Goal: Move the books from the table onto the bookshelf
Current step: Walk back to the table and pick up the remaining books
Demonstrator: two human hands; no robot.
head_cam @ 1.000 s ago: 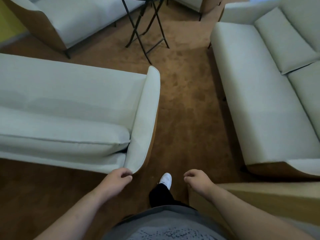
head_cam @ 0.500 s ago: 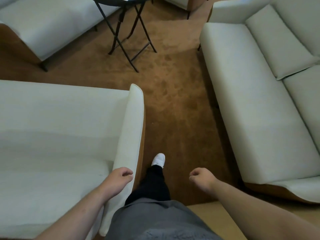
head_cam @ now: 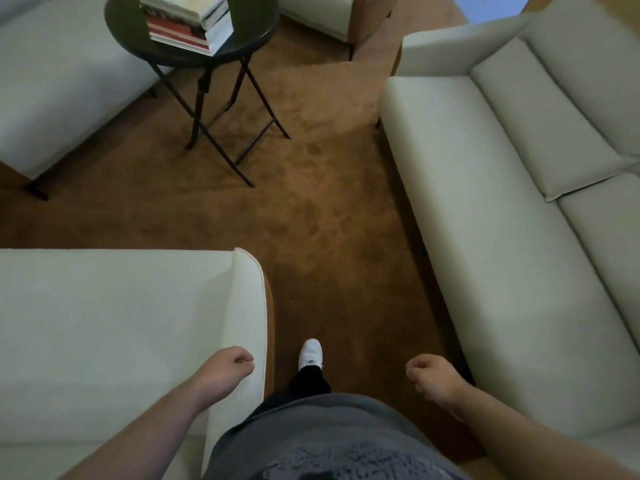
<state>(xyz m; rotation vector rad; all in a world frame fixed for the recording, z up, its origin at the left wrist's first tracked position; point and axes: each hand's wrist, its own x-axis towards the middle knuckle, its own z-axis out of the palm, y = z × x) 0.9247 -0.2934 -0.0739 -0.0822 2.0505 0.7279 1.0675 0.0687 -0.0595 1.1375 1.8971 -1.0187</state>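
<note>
A stack of books (head_cam: 187,24) with white, red and dark covers lies on a small round black folding table (head_cam: 252,38) at the top left of the head view. My left hand (head_cam: 227,370) hangs low over the armrest of the near sofa, fingers loosely curled, holding nothing. My right hand (head_cam: 431,374) hangs at the same height over the carpet, also loosely curled with nothing in it. Both hands are far from the books. No bookshelf is in view.
A pale sofa (head_cam: 121,323) fills the lower left, another long pale sofa (head_cam: 502,220) runs down the right side, and a third (head_cam: 59,81) sits at the upper left. Brown carpet (head_cam: 329,220) forms an aisle between them. My white shoe (head_cam: 310,353) steps forward.
I have walked forward along the aisle; the table top and its book stack have come into view. Both hands stay low at my sides, holding nothing.
</note>
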